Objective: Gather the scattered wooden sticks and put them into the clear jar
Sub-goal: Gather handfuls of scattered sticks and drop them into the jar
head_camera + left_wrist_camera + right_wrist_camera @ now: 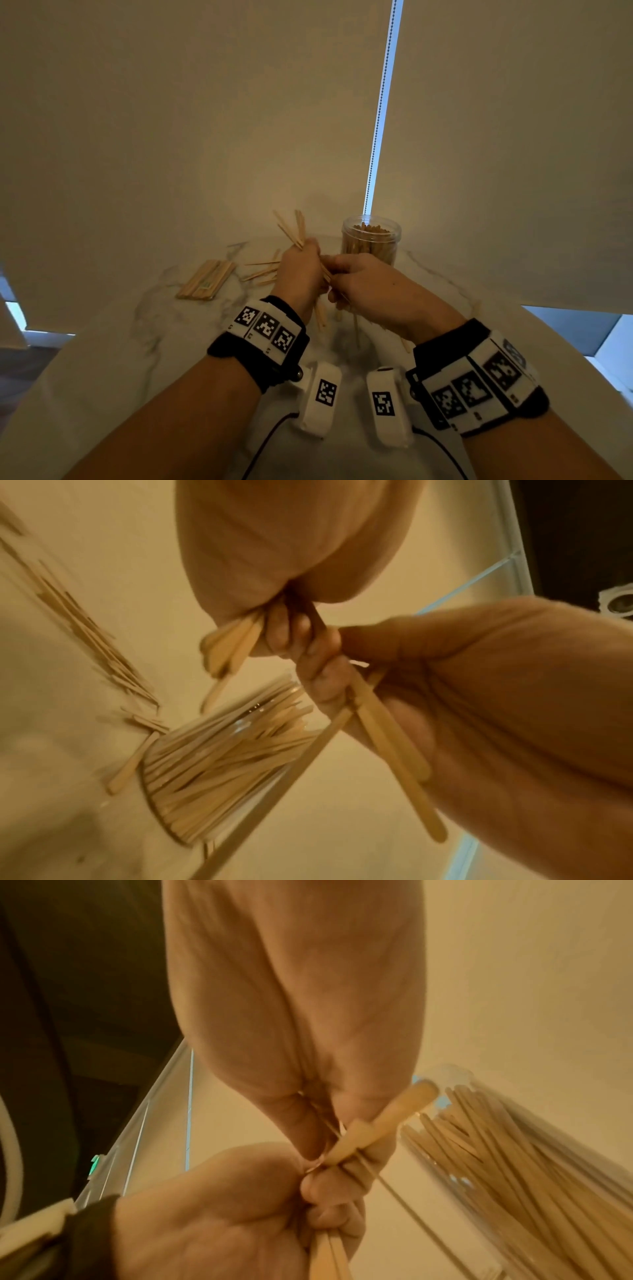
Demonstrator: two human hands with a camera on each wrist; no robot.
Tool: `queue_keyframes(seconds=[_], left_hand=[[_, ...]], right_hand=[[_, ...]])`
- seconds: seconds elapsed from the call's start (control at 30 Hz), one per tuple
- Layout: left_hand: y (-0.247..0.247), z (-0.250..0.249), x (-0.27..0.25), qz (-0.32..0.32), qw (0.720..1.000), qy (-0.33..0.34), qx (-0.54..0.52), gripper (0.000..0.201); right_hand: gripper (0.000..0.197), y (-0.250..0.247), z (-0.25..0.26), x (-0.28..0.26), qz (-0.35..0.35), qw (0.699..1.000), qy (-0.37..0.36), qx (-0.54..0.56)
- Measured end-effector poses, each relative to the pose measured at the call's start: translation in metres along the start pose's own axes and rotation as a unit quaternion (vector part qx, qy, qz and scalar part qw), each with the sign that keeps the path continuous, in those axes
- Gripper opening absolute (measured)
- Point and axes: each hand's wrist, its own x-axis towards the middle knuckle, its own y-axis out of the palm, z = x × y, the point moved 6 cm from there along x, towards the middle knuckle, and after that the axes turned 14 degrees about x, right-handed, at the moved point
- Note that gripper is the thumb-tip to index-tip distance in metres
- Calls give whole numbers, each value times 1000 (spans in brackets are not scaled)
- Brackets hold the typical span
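Note:
Both hands meet just above the marble table (102, 359), in front of the clear jar (371, 240), which stands upright, open-topped and packed with wooden sticks. My left hand (305, 263) grips a bundle of sticks (294, 228) that fans out above the fist and pokes out below it. My right hand (346, 274) pinches a few sticks (356, 329) against that bundle. From the left wrist, the left hand's fingers (284, 634) curl round the sticks (232, 645), with the jar (219, 764) behind. The right wrist view shows the right hand (329, 1148) pinching sticks (387, 1118) beside the jar (514, 1164).
Loose sticks (260, 270) lie on the table left of the hands. A neat flat stack of sticks (205, 279) sits further left. A roller blind with a bead chain (380, 113) hangs behind the table. The table's edges fall away left and right.

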Motion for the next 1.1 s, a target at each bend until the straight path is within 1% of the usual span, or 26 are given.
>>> queue_keyframes(seconds=[0.07, 0.1, 0.17, 0.23, 0.27, 0.33, 0.4, 0.5, 0.57, 0.6, 0.63, 0.7, 0.77, 0.83, 0.87, 0.93, 0.97, 1.0, 1.03, 1.1], left_hand=[[-9, 1, 4, -34, 999, -9, -7, 37], [-14, 1, 5, -47, 999, -16, -11, 38], [-22, 3, 11, -64, 997, -31, -34, 36], [-25, 5, 14, -61, 993, -47, -89, 34], [-24, 5, 15, -51, 992, -48, -107, 33], [-16, 0, 10, -11, 992, -29, -119, 33], [-1, -11, -3, 50, 994, 7, -96, 34], [24, -26, -28, 136, 988, 56, -36, 43], [36, -32, -41, 181, 981, 66, -38, 46], [38, -34, -44, 190, 978, 69, -48, 45], [37, -36, -46, 192, 977, 76, -47, 44], [36, -38, -46, 173, 979, 103, 2, 43], [38, -37, -46, 163, 978, 122, 56, 48], [41, -36, -50, 171, 975, 118, 75, 55], [42, -35, -52, 184, 975, 106, 67, 58], [43, -37, -57, 229, 968, 93, 39, 55], [43, -39, -60, 254, 962, 97, 39, 52], [44, -39, -61, 276, 954, 108, 53, 47], [45, -39, -62, 295, 945, 120, 74, 42], [47, -38, -63, 308, 934, 141, 113, 35]], right_hand=[[37, 3, 0, -1, 32, 999, 1, 0], [35, 3, -2, -2, 37, 999, 13, 1], [30, -5, -5, -2, 10, 999, 42, 23], [27, -17, -5, -1, -43, 993, 45, 96], [25, -24, -3, 0, -73, 989, 35, 126], [24, -37, 3, 0, -127, 981, 6, 147], [27, -43, 6, 1, -162, 972, -18, 167], [27, -42, 7, 0, -192, 961, -30, 196], [26, -48, 9, -3, -240, 949, -40, 201], [26, -52, 10, -4, -258, 944, -48, 202], [24, -56, 12, -4, -265, 941, -56, 202], [21, -57, 14, -4, -263, 945, -67, 186], [17, -56, 14, -3, -257, 958, -64, 111], [13, -55, 13, -3, -259, 961, -73, 72], [13, -57, 15, -4, -262, 958, -89, 79], [28, -63, 21, -9, -273, 944, -134, 125], [36, -67, 25, -13, -278, 937, -156, 146], [40, -71, 29, -17, -283, 932, -174, 147], [38, -73, 32, -20, -284, 932, -186, 128], [24, -73, 36, -20, -278, 937, -204, 53]])
